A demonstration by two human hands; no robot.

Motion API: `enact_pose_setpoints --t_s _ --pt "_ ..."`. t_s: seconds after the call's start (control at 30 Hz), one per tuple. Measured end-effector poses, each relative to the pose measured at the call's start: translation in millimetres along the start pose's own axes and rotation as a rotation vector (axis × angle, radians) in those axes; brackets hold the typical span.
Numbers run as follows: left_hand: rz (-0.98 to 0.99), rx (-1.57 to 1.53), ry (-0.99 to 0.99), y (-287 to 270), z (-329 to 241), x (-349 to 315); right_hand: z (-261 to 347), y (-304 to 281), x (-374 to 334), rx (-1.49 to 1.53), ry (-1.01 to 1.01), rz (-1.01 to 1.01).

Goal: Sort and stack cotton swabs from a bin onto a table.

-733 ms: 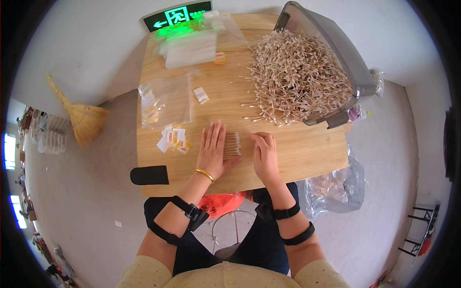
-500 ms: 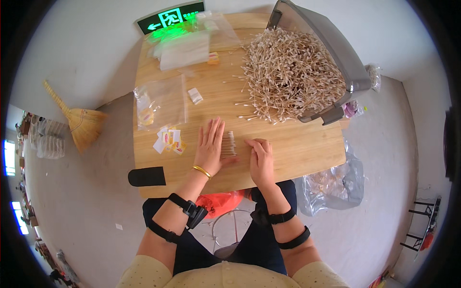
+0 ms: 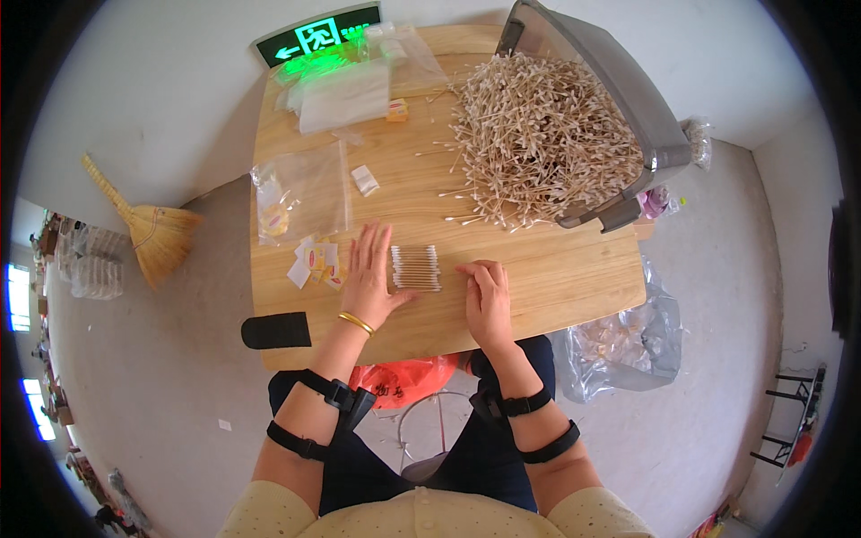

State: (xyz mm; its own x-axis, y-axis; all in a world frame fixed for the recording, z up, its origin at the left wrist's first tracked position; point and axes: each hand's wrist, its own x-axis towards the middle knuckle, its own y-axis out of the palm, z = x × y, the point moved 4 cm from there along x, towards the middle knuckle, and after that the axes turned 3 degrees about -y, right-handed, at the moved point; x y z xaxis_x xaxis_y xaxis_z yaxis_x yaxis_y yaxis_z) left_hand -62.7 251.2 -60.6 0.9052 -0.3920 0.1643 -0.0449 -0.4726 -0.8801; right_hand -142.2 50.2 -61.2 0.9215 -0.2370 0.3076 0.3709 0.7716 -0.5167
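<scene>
A neat row of cotton swabs [image 3: 416, 268], their pale sticks parallel, lies flat on the wooden table [image 3: 547, 282] between my hands. My left hand [image 3: 368, 276] rests open along the row's left ends, with its thumb stretched out near the lowest swab. Just right of the row, my right hand [image 3: 487, 298] is closed, fingers curled and index fingertip pointing at the swab ends. Whatever its curled fingers may hold is hidden. A big heap of loose cotton swabs [image 3: 547, 139] spills from a grey translucent bin [image 3: 659, 148] tipped on its side.
Small white and yellow cards [image 3: 314, 260] lie left of my left hand, a clear bag [image 3: 305, 193] beyond them. A small white packet [image 3: 365, 180] and stacked plastic bags [image 3: 345, 99] are farther back. A black strip [image 3: 276, 330] hangs over the left edge; a lit exit sign [image 3: 318, 36] stands behind.
My left hand has shifted left, uncovering the left ends of the swab row. My right hand has stayed nearly still.
</scene>
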Motion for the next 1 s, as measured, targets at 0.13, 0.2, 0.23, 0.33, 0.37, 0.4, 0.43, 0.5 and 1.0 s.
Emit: enact_pose_setpoints --t_s 0.13,0.2,0.23,0.33,0.37,0.4,0.43,0.5,1.0 --pt "0.040 -0.063 0.085 6 -17 2 -1 1 1 0.033 0.009 -0.002" --pt "0.049 -0.076 0.064 6 -15 0 0 3 6 -0.011 -0.002 0.009" --pt "-0.030 -0.153 0.024 4 -10 -3 3 4 8 -0.010 -0.003 0.012" --pt "-0.115 -0.232 -0.048 1 4 -21 11 10 15 -0.082 -0.050 0.055" --pt "-0.118 -0.236 -0.077 1 8 -29 11 12 16 -0.076 -0.054 0.056" --pt "-0.119 -0.235 -0.081 -2 4 -36 11 14 17 -0.071 -0.057 0.057" --pt "-0.081 -0.220 -0.086 -2 0 -43 11 17 19 -0.070 -0.058 0.060" --pt "-0.045 -0.203 -0.097 -4 -8 -50 16 26 24 -0.085 -0.123 0.133" --pt "-0.007 -0.027 -0.044 4 -16 -65 38 58 54 -0.355 -0.372 0.361"
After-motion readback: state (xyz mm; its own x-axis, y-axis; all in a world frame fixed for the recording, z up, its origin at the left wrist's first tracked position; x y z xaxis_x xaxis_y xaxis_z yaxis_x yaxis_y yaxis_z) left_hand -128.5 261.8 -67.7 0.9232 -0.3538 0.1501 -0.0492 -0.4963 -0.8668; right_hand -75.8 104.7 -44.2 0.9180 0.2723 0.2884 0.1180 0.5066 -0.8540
